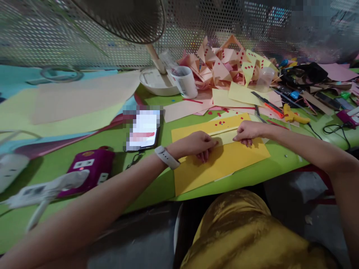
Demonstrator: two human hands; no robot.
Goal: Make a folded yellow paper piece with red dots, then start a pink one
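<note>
A sheet of orange-yellow paper (224, 160) lies on the green table (84, 164) in front of me. On its upper part lies a pale yellow paper strip (227, 136). My left hand (198, 145), with a white wristband, presses fingertips on the strip's left end. My right hand (248, 131) pinches or presses the strip's right end. Small red paper squares (220, 122) are scattered on the orange sheet just beyond the strip.
A phone (143, 131) lies left of the sheet, a purple power strip (89, 168) and white plugs further left. Behind: fan base (157, 84), white cup (185, 81), a heap of folded pink and yellow paper shapes (224, 63), cutter (269, 104), yellow glue gun (294, 116), cables.
</note>
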